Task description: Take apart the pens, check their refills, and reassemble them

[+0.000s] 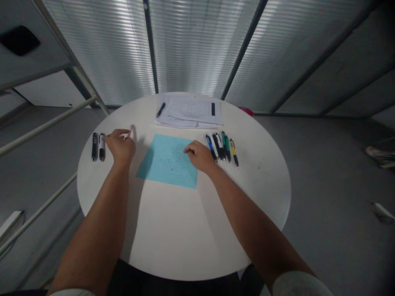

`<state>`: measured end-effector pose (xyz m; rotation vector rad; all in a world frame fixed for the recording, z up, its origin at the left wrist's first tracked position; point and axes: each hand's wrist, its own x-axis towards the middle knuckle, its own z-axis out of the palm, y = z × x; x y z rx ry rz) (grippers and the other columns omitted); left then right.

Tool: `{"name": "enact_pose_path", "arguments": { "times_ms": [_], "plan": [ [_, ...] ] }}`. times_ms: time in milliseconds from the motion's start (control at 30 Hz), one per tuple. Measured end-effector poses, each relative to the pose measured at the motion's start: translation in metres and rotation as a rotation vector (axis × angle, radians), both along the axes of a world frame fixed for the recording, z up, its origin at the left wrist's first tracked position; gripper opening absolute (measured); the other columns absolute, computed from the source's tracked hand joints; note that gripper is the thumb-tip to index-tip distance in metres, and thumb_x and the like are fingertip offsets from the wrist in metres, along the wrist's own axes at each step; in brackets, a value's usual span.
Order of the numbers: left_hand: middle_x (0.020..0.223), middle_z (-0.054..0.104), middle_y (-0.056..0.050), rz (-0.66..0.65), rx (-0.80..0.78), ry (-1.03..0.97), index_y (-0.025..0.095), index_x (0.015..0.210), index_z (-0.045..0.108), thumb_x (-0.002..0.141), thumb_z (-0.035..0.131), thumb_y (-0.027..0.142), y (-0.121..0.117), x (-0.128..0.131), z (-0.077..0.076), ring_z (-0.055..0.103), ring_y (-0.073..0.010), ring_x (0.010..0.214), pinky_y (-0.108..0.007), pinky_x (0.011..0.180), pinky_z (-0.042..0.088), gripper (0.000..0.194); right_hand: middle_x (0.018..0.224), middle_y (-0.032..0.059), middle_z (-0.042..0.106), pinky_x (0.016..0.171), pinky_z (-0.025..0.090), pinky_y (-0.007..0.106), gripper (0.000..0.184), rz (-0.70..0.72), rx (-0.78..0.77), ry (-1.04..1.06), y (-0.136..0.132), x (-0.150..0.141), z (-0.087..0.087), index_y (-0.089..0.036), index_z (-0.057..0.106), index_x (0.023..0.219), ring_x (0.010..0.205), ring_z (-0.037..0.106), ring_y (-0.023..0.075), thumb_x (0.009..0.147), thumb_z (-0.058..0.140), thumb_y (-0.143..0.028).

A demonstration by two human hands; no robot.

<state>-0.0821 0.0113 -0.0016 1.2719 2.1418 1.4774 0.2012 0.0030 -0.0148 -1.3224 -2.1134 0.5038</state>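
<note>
My left hand (121,147) is over the left part of the table, its thumb side closed on a slim pink thing (132,130) whose kind I cannot make out. Its outer fingers reach close to a white-and-black pen (101,146), which lies beside a black pen (94,146). A light blue sheet of paper (163,164) with faint marks lies between my hands. On its right edge rests my right hand (200,155), fingers curled; whatever may be in them is hidden. Just right of that hand lies a row of several pens (219,146) with blue, white, black, green and yellow barrels.
Printed sheets (197,109) are stacked at the far side of the round white table (173,238), with a dark pen (161,109) on them. White metal rails (46,123) run along the left. Blinds (197,45) stand behind the table.
</note>
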Motion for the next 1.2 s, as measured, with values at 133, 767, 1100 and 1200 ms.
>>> {"name": "enact_pose_path", "arguments": {
  "times_ms": [133,767,1100,1200],
  "plan": [
    [0.083,0.058,-0.004,-0.011,0.123,-0.231,0.018,0.091,0.063,0.064,0.054,0.016,0.004,0.010,0.006,0.058,-0.0197,0.080,-0.035,0.076,0.049,0.028,0.093,0.0026,0.066,0.079,0.045,0.029,0.026,0.016,0.023,0.066,0.002,0.000,-0.004,-0.021,0.068,0.084,0.086,0.061,0.0149,0.080,0.047,-0.006],
    [0.082,0.065,-0.003,-0.763,-0.015,-0.816,0.013,0.084,0.069,0.061,0.080,0.016,-0.012,0.066,0.007,0.063,-0.0129,0.075,-0.029,0.076,0.048,0.025,0.045,-0.0058,0.049,0.046,0.031,0.022,0.029,-0.085,-0.257,0.737,0.014,0.002,0.000,-0.019,0.067,0.083,0.043,0.043,0.0088,0.086,0.055,-0.045],
    [0.072,0.062,-0.001,-0.714,-0.088,-0.876,0.014,0.086,0.072,0.064,0.082,0.022,-0.011,0.065,0.009,0.058,-0.0109,0.064,-0.027,0.066,0.046,0.026,0.048,-0.0064,0.048,0.050,0.033,0.023,0.027,-0.149,-0.154,0.689,0.022,0.004,-0.010,-0.020,0.066,0.088,0.048,0.046,0.0098,0.090,0.053,-0.044],
    [0.073,0.062,-0.002,-0.734,-0.103,-0.821,0.014,0.085,0.072,0.064,0.083,0.025,-0.011,0.065,0.007,0.056,-0.0105,0.061,-0.027,0.062,0.044,0.026,0.049,-0.0064,0.049,0.049,0.034,0.022,0.028,-0.155,-0.162,0.712,0.021,0.004,-0.008,-0.020,0.066,0.087,0.048,0.046,0.0092,0.089,0.054,-0.045]
  ]
}}
